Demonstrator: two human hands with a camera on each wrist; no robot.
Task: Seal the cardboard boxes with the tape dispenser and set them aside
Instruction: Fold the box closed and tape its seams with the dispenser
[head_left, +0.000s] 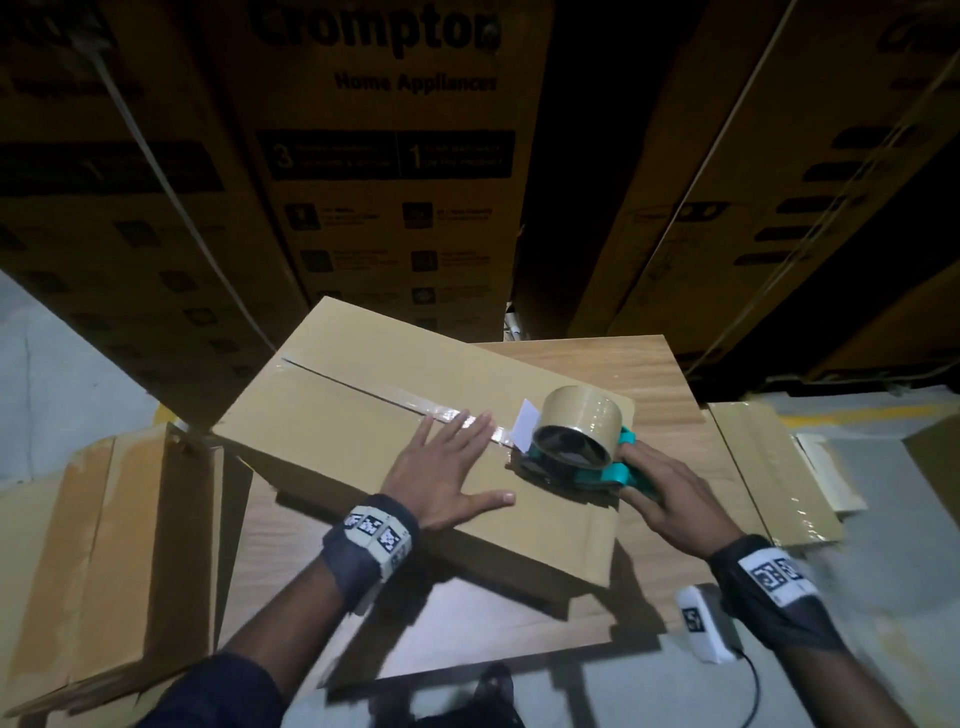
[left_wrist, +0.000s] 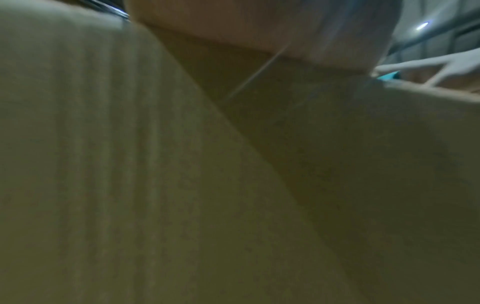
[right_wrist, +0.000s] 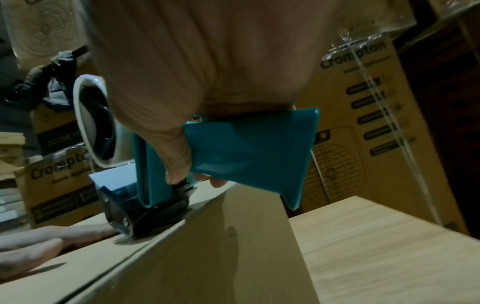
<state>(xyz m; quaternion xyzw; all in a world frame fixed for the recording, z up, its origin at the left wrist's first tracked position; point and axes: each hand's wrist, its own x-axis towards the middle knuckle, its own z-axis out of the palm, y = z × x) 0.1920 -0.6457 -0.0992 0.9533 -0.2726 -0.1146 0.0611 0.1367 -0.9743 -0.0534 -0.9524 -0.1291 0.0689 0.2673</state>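
- Right hand (head_left: 670, 493): fingers curled round the teal handle of the tape dispenser (head_left: 574, 449); in the right wrist view the thumb lies down the handle's side and the fingertips (right_wrist: 219, 181) show under it.
- Left hand (head_left: 447, 467): flat, fingers spread and straight, palm pressed on top of the cardboard box (head_left: 363, 415), fingertips on the tape strip (head_left: 415, 405), just beside the dispenser's front.
- Tape dispenser: nose down on the box top near the box's right end, over the centre seam; brown tape roll (head_left: 582, 421) stands on top, a white tab (head_left: 524, 423) just ahead of it.
- Tape strip: runs along the seam from the far-left end of the box to the dispenser.
- Cardboard box: flaps closed, lying skewed across the wooden desk (head_left: 649, 374), its far-left corner past the desk's left edge.
- Left wrist view: blurred cardboard surface only; hand not readable there.
- Off the desk's left edge: taped box (head_left: 104, 561). Off its right edge: flat taped cardboard (head_left: 769, 467).
- Near the desk's front right corner: small white device (head_left: 706, 623) with a cable.
- Beyond the desk's far edge: stacked printed cartons (head_left: 389, 156), "Crompton Home Appliances".
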